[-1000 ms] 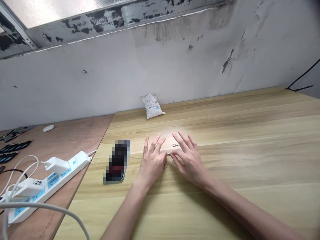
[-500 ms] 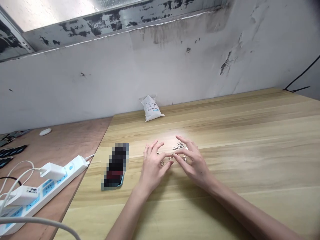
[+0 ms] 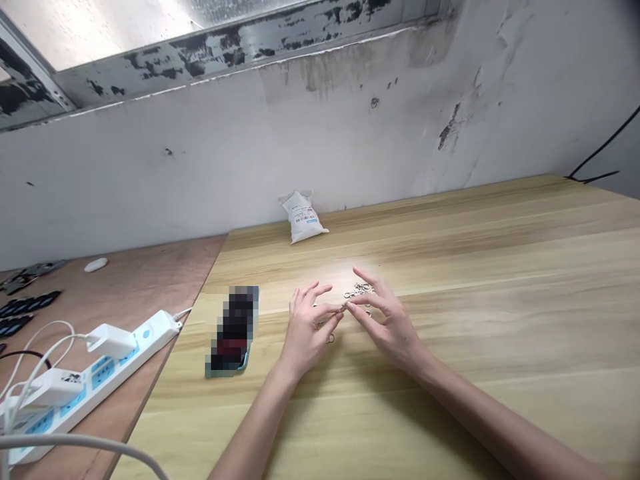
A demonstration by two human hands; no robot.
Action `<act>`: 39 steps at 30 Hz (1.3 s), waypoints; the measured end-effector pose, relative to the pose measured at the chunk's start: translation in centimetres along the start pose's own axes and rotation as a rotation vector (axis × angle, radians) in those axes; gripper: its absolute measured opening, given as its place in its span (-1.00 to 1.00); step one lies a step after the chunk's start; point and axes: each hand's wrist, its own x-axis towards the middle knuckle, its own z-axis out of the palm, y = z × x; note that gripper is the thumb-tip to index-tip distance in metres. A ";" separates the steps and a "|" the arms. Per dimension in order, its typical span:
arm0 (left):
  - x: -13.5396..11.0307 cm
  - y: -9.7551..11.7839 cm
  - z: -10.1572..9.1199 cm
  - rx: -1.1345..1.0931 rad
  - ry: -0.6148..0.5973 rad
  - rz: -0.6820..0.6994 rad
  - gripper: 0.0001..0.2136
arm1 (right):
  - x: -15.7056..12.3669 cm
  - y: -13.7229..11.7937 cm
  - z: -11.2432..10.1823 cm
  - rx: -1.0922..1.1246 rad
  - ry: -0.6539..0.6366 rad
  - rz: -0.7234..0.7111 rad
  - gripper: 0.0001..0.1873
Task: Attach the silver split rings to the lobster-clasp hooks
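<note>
- white power strip, way left of the white packet
- dark pixelated slab, front-left of the packet
- left hand, pretty much straight in front of the packet, thumb and finger pinching a tiny metal piece
- said piece is front-right of the packet, between both hands' fingertips
- metal clasps bunched front-right of the packet too
- right hand, farther right of the packet, pinching the same piece

On the table, clasps lie before the packet and right of the power strip.
</note>
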 end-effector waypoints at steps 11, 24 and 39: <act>0.3 0.0 -1.0 -0.024 0.084 0.008 -0.87 | 0.1 0.3 -0.2 0.014 -0.027 0.031 -0.83; 0.0 1.7 -0.4 0.426 0.114 0.245 -0.85 | -0.4 -0.7 0.7 -0.206 0.019 -0.141 -0.86; -0.1 0.5 -0.4 0.076 0.094 0.072 -0.93 | 0.1 -0.5 0.2 0.210 -0.018 0.151 -0.80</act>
